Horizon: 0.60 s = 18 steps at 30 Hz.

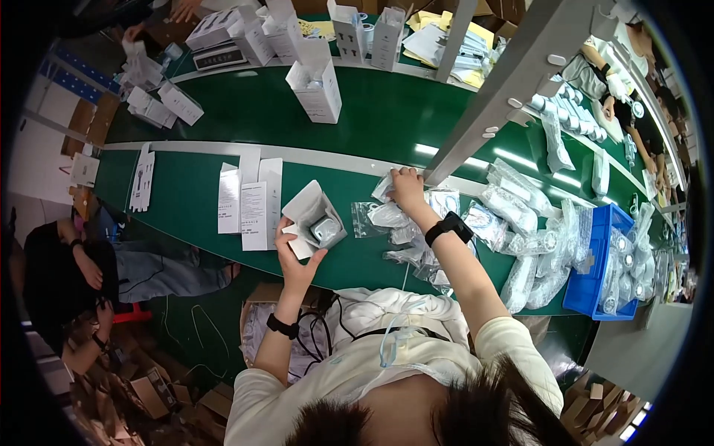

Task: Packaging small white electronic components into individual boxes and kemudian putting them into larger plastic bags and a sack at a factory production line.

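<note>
My left hand point(294, 256) holds an open white carton box point(314, 218) over the green table, tilted so its mouth faces up; a clear-bagged item lies inside it. My right hand point(407, 188) reaches forward and grips a small clear plastic bag point(385, 186) at the far edge of a heap of bagged parts point(405, 230). Both wrists wear black bands.
Flat white cartons and leaflets point(249, 201) lie left of the box. More bagged items point(520, 223) and a blue bin point(599, 260) sit to the right. Upright white boxes point(318, 88) stand on the far belt. A grey metal post point(491, 97) crosses overhead. Other people work at left and far right.
</note>
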Each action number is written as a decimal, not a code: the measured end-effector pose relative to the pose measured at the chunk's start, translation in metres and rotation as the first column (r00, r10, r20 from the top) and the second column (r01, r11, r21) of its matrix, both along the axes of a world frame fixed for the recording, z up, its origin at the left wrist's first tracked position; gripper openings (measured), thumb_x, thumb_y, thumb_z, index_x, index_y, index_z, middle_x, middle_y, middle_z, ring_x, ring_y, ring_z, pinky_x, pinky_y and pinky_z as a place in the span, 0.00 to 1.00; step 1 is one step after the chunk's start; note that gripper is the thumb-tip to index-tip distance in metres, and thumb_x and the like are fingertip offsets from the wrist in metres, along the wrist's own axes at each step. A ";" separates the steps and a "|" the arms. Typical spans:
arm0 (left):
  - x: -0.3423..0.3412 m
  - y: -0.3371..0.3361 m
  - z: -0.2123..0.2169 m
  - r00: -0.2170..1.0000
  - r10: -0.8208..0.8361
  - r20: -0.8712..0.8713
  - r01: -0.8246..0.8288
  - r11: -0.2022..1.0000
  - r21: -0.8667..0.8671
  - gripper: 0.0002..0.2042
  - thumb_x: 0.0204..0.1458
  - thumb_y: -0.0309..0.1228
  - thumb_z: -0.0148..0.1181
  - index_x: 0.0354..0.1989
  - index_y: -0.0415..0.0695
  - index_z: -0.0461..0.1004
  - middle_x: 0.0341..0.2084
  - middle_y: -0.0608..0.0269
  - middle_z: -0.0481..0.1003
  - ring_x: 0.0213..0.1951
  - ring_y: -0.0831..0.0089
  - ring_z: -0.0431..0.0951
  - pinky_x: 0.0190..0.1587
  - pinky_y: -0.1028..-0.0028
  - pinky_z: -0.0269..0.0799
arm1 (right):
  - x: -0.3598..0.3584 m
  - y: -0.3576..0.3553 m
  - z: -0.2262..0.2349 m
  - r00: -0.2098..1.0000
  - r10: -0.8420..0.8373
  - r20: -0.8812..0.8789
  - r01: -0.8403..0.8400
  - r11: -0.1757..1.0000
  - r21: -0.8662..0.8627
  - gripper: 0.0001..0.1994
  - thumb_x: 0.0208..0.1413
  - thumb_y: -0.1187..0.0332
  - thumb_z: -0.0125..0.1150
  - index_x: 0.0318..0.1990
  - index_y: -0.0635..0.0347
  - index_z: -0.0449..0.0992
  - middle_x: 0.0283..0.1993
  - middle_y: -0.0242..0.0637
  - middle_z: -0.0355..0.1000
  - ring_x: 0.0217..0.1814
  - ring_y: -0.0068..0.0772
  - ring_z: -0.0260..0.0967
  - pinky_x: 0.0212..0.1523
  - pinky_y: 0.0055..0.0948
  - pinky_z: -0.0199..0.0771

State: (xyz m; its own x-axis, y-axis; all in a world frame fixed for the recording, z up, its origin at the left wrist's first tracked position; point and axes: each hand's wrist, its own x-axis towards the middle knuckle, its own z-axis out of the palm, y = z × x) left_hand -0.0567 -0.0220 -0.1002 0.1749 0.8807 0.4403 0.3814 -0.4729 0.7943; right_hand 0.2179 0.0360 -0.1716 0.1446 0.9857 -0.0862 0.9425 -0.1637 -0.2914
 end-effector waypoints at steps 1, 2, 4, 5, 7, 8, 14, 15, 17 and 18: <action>-0.001 -0.002 0.012 1.000 0.017 -0.002 -0.017 1.000 -0.005 0.27 0.35 0.28 0.67 0.39 0.45 0.54 0.49 0.43 0.58 0.50 0.53 0.61 0.47 0.68 0.61 | 0.003 -0.002 0.001 0.997 0.026 -0.076 -0.028 0.999 -0.025 0.27 0.34 0.67 0.65 0.47 0.59 0.65 0.44 0.42 0.65 0.53 0.44 0.58 0.49 0.46 0.59; 0.001 -0.003 0.025 0.995 0.049 -0.092 -0.052 0.998 -0.032 0.23 0.36 0.27 0.66 0.37 0.43 0.57 0.44 0.47 0.61 0.45 0.58 0.63 0.43 0.70 0.62 | 0.003 -0.003 0.005 0.988 0.047 -0.150 -0.055 0.997 -0.047 0.26 0.34 0.69 0.64 0.46 0.60 0.66 0.43 0.43 0.66 0.52 0.43 0.59 0.48 0.45 0.60; 0.005 -0.002 0.044 0.958 0.102 -0.267 -0.127 0.989 -0.077 0.16 0.37 0.27 0.64 0.33 0.39 0.65 0.34 0.55 0.67 0.36 0.69 0.68 0.36 0.73 0.63 | 0.000 -0.011 0.022 0.952 0.074 -0.297 -0.027 0.987 0.160 0.24 0.35 0.71 0.64 0.44 0.60 0.66 0.42 0.43 0.66 0.50 0.43 0.61 0.47 0.43 0.62; 0.005 0.001 0.049 0.957 0.113 -0.266 -0.138 0.987 -0.078 0.16 0.37 0.27 0.64 0.33 0.39 0.65 0.34 0.55 0.67 0.36 0.69 0.68 0.36 0.73 0.63 | -0.003 -0.016 0.039 0.893 0.118 -0.434 0.049 0.934 0.354 0.22 0.35 0.73 0.64 0.43 0.61 0.66 0.41 0.43 0.67 0.48 0.42 0.63 0.46 0.40 0.63; 0.003 0.003 0.055 0.957 0.103 -0.272 -0.146 0.979 -0.143 0.10 0.38 0.25 0.62 0.27 0.38 0.67 0.24 0.58 0.67 0.25 0.72 0.66 0.28 0.74 0.61 | -0.015 -0.029 0.076 0.810 0.197 -0.553 0.142 0.848 0.511 0.21 0.35 0.74 0.63 0.41 0.62 0.66 0.40 0.44 0.68 0.46 0.42 0.66 0.45 0.37 0.65; 0.003 0.005 0.056 0.958 0.090 -0.272 -0.140 0.975 -0.172 0.07 0.38 0.24 0.61 0.24 0.37 0.68 0.20 0.59 0.67 0.20 0.74 0.65 0.23 0.74 0.59 | -0.024 -0.039 0.101 0.781 0.287 -0.555 0.146 0.780 0.609 0.18 0.35 0.77 0.62 0.38 0.62 0.67 0.40 0.42 0.68 0.44 0.41 0.66 0.42 0.36 0.66; 0.009 0.018 0.063 0.971 0.121 -0.206 -0.177 0.944 -0.278 0.06 0.40 0.23 0.59 0.22 0.37 0.67 0.11 0.64 0.63 0.14 0.80 0.58 0.18 0.76 0.53 | -0.072 -0.052 0.147 0.496 0.868 -0.022 -0.512 0.313 0.800 0.10 0.38 0.70 0.59 0.31 0.60 0.71 0.38 0.34 0.68 0.46 0.38 0.63 0.46 0.35 0.64; 0.010 0.018 0.064 0.973 0.128 -0.192 -0.180 0.941 -0.286 0.06 0.41 0.23 0.59 0.22 0.37 0.67 0.10 0.66 0.63 0.14 0.81 0.58 0.17 0.77 0.52 | -0.078 -0.051 0.145 0.497 0.867 -0.019 -0.513 0.312 0.800 0.10 0.38 0.70 0.59 0.31 0.60 0.71 0.38 0.34 0.68 0.46 0.38 0.63 0.46 0.35 0.64; 0.011 0.019 0.064 0.975 0.134 -0.176 -0.181 0.940 -0.289 0.06 0.41 0.23 0.59 0.22 0.37 0.67 0.09 0.67 0.62 0.15 0.82 0.57 0.17 0.77 0.52 | -0.087 -0.047 0.133 0.452 0.892 -0.022 -0.696 0.368 0.617 0.11 0.40 0.65 0.59 0.32 0.59 0.72 0.39 0.34 0.68 0.50 0.37 0.60 0.51 0.37 0.59; 0.011 0.020 0.062 0.981 0.130 -0.146 -0.171 0.933 -0.317 0.06 0.42 0.23 0.58 0.22 0.37 0.66 0.11 0.68 0.62 0.16 0.83 0.58 0.18 0.78 0.53 | -0.088 -0.046 0.129 0.431 0.902 -0.028 -0.770 0.384 0.509 0.12 0.40 0.63 0.59 0.33 0.59 0.72 0.40 0.34 0.68 0.52 0.37 0.59 0.53 0.37 0.57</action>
State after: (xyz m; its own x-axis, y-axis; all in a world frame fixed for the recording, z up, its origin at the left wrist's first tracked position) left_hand -0.0461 -0.0024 -0.0387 0.0628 0.9922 0.1074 0.5306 -0.1244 0.8385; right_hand 0.1304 -0.0097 -0.0427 -0.7376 0.5258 0.4236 0.3951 0.8449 -0.3606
